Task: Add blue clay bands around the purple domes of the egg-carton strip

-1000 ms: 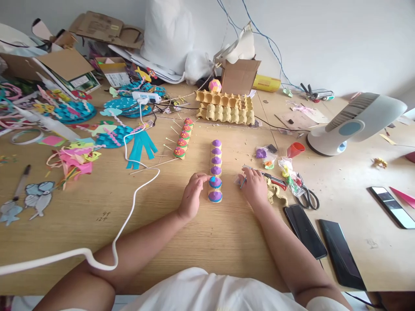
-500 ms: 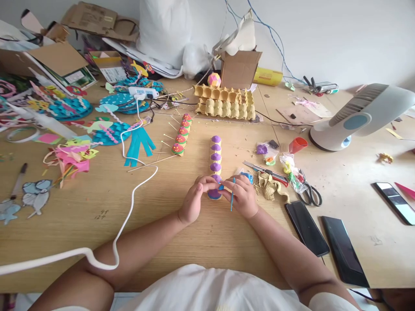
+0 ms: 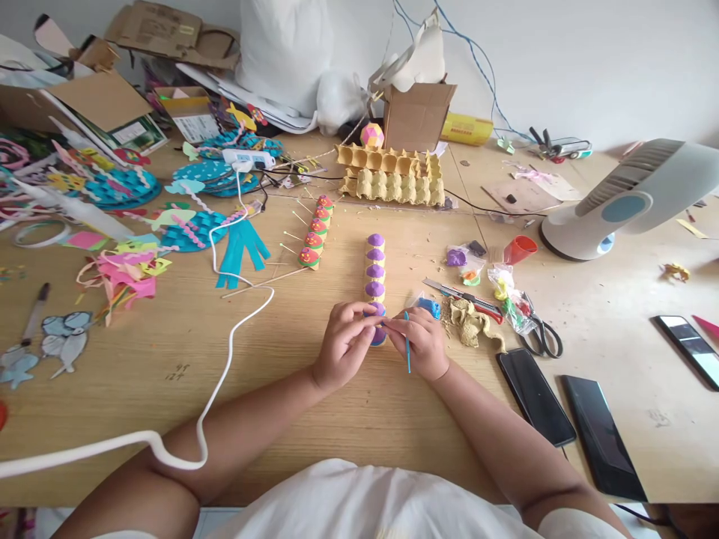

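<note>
An egg-carton strip (image 3: pixel 375 272) with purple clay caps on its bumps stands upright before me. Over its near end my left hand (image 3: pixel 347 340) is closed in a pinch, its fingertips meeting those of my right hand (image 3: pixel 421 343). Between them is a small piece of blue clay (image 3: pixel 383 323), mostly covered by the fingers. A thin blue modelling stick (image 3: pixel 408 352) is tucked between the fingers of my right hand, pointing down. Blue clay in a wrapper (image 3: pixel 430 307) lies just beyond that hand.
A second strip with red and green caps (image 3: pixel 314 241) is farther left. On the right are a craft knife (image 3: pixel 463 297), scissors (image 3: pixel 544 337), a phone (image 3: pixel 536 397) and a fan (image 3: pixel 610 202). Egg cartons (image 3: pixel 393 187) lie behind. A white cable (image 3: pixel 230 344) crosses my left forearm.
My left fingers have closed in more over the blue clay, which shows less now. The blue stick has tilted slightly in my right hand. The view has shifted a little.
</note>
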Motion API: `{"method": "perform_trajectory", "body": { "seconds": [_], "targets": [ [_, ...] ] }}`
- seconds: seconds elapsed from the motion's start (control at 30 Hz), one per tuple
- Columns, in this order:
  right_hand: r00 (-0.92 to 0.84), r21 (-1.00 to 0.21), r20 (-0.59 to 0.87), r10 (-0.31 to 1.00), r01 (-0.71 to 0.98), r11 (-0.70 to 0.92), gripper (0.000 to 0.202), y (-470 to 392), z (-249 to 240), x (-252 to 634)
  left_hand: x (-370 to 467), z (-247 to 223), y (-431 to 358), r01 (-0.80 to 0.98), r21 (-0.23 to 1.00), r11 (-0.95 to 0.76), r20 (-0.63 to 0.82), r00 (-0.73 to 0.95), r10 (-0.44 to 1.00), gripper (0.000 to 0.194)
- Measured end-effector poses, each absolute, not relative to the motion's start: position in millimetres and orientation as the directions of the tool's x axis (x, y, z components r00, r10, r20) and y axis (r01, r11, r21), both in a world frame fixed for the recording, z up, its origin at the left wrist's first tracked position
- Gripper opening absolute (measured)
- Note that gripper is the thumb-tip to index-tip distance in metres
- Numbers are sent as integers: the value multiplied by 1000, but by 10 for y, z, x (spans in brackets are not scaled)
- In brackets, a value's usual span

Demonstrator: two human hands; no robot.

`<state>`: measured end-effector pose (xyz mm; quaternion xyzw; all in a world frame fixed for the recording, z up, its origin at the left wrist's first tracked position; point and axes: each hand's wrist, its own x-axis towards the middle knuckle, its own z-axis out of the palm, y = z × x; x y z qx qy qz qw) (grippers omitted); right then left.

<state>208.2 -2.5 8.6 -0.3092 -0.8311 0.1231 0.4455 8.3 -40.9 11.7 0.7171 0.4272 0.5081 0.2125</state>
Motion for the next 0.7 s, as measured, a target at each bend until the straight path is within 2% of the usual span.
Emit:
{"method": "perform_trajectory", "body": {
  "seconds": [0.1,0.23,0.3,0.4,0.53,0.7],
  "targets": [
    [-337,-608,630,699,345,715,13,-49,143,2042,118,121,-431,442,704,-556,572,112,813,33],
    [-256,-752,532,807,297,589,14,-82,196,2015,115,76,-412,404,763,-505,537,40,843,45],
    [-238,-847,438,867,214,487,16,-88,205,2004,105,59,-386,388,773,-502,538,20,843,43],
    [-277,-963,247,929,41,268,21,-82,214,1984,94,61,-353,404,719,-565,596,59,801,36],
    [-307,-994,104,946,-56,91,27,-77,226,1961,89,79,-342,388,681,-621,639,98,763,30],
    [-246,-988,-8,969,-145,-45,29,-107,200,1916,87,83,-337,399,651,-646,658,127,742,36]
  ]
}}
